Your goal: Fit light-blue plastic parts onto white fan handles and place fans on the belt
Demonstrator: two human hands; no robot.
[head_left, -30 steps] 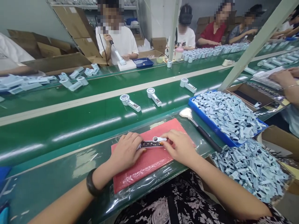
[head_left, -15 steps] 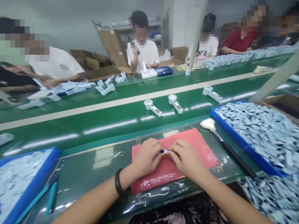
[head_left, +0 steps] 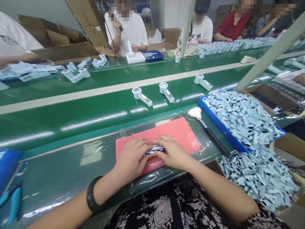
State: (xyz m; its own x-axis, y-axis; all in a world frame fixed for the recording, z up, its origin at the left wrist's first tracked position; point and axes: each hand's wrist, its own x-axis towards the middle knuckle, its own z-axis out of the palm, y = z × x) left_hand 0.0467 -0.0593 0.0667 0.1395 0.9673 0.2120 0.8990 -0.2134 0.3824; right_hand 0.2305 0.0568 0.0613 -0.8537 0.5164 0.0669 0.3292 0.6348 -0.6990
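My left hand (head_left: 134, 156) and my right hand (head_left: 175, 154) are both closed on a small light-coloured plastic piece (head_left: 157, 147) with dark printed lettering. Each hand grips one end, fingertips over the top and thumbs at the near side. Fingers hide much of the piece, so its full shape cannot be made out. It is held low over a red mat (head_left: 184, 130) on the bench. A dark bangle (head_left: 91, 194) circles my left wrist.
Three light-blue handheld fans (head_left: 168, 93) lie on the green conveyor (head_left: 100, 108). Right of the mat lies a black-handled stick (head_left: 215, 138) with a white wrapped head. A blue tray (head_left: 202, 101) holds many small shells. Teal pliers (head_left: 15, 202) lie left. Co-workers sit opposite.
The view has swung right and down, so the scene sits further left and higher. More of the piece, with its lettering, now shows between my hands, which still hold it.
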